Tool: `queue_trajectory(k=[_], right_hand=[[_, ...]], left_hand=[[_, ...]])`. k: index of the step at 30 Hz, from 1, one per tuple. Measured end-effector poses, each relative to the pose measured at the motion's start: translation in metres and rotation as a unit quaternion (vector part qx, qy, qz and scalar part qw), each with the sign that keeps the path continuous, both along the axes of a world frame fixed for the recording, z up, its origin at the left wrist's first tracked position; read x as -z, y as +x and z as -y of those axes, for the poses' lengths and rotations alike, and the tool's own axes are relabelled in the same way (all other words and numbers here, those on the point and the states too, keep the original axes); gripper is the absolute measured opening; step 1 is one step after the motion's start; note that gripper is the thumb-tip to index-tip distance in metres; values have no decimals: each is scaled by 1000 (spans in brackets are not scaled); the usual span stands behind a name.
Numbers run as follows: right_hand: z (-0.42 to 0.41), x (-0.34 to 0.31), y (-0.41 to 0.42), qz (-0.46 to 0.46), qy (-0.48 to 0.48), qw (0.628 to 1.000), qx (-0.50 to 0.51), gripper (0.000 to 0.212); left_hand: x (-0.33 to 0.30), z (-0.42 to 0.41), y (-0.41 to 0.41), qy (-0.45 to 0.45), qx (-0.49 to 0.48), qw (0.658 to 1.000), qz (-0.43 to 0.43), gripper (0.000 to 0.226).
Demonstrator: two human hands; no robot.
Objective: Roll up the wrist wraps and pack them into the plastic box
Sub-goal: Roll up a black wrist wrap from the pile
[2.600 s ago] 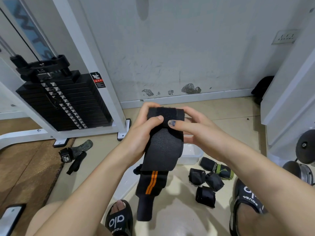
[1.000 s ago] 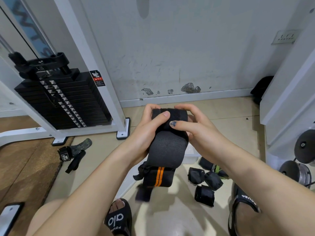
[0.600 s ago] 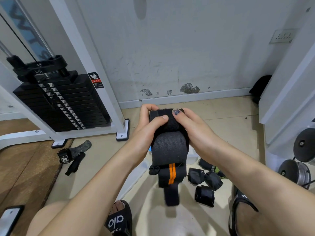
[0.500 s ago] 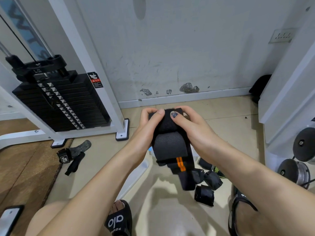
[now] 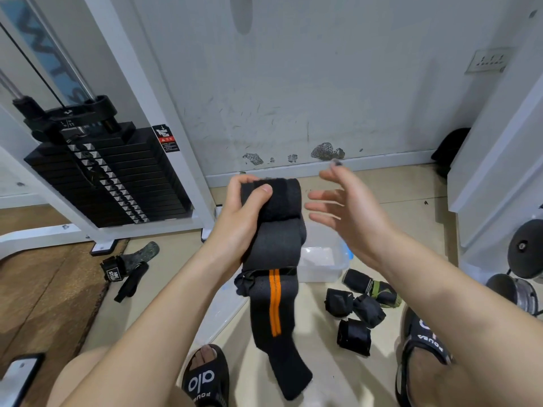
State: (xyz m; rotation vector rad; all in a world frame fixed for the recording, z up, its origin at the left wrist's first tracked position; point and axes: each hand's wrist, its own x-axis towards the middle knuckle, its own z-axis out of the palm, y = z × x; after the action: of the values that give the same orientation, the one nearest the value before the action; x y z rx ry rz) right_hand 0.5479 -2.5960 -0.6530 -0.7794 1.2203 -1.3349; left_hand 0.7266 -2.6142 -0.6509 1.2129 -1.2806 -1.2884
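Observation:
My left hand grips the rolled top of a black wrist wrap with an orange stripe; its loose tail hangs down toward the floor. My right hand is off the wrap, just to its right, with fingers spread. The clear plastic box sits on the floor behind the wrap, partly hidden by it. Several rolled black wraps lie on the floor to the right of the box, one with a green band.
A weight stack machine with a white frame stands at the left. Black straps lie near its base. The box lid lies under my left arm. My sandalled feet are at the bottom. Weight plates sit at the right.
My right hand has let go of the wrap and pulled away to the right with fingers spread. The wrap's tail hangs longer and straighter than half a second ago.

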Motion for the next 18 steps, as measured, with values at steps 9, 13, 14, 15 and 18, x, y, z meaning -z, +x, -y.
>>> queue_trajectory(k=[9, 13, 14, 15, 18], right_hand=[[-8, 28, 40, 46, 54, 998, -1, 28], [-5, 25, 33, -10, 31, 998, -51, 23], [-5, 26, 33, -36, 33, 996, -69, 26], [-5, 26, 32, -58, 36, 994, -84, 30], [-5, 24, 31, -98, 52, 987, -114, 36]], left_hand=[[20, -20, -25, 31, 42, 997, 54, 9], [19, -16, -19, 47, 39, 997, 45, 7], [19, -17, -18, 50, 38, 997, 46, 7], [19, -17, -16, 52, 37, 997, 43, 9], [17, -13, -10, 47, 37, 997, 50, 17]])
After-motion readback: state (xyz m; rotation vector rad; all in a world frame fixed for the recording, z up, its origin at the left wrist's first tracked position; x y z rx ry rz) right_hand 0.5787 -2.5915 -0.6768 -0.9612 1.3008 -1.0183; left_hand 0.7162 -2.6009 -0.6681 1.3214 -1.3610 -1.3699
